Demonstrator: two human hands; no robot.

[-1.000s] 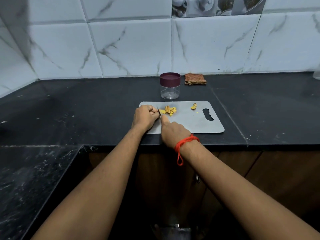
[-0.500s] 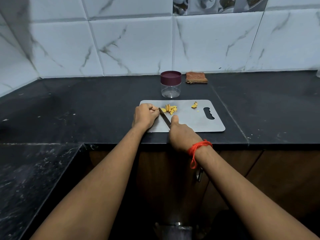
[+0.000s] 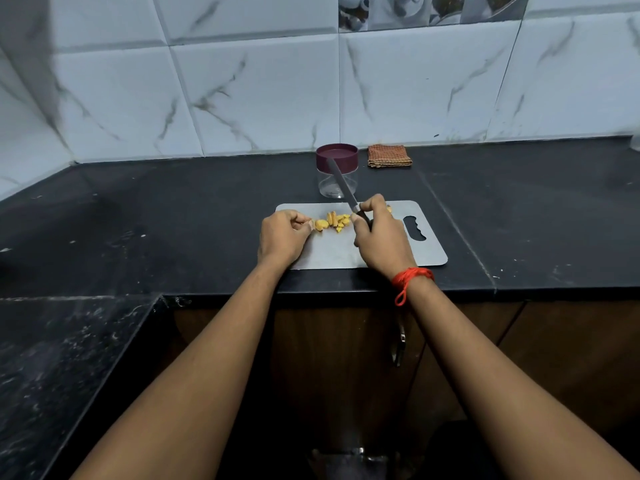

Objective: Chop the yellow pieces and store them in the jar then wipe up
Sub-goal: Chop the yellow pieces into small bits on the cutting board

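The yellow pieces (image 3: 334, 221) lie in a small loose heap on the far half of a grey cutting board (image 3: 329, 252), left of its middle. One more yellow bit shows at the far edge of the board, mostly hidden behind the right hand (image 3: 381, 237).

The left hand (image 3: 282, 239) rests on the board's left end with its fingers (image 3: 299, 223) curled inward. Their tips sit right at the leftmost piece, but whether they pinch it cannot be told. The right hand's fingers are wrapped round the dark handle of a knife (image 3: 341, 185). Its blade is lifted off the board and slants up and away to the left, crossing in front of the jar (image 3: 336, 174). A red thread (image 3: 410, 277) is tied round the right wrist.

The jar stands on the black table (image 3: 173, 209) just beyond the board, clear-sided, with its maroon lid on. A folded brown checked cloth (image 3: 389, 156) lies just right of the jar, against the marbled white wall tiles (image 3: 256, 98).
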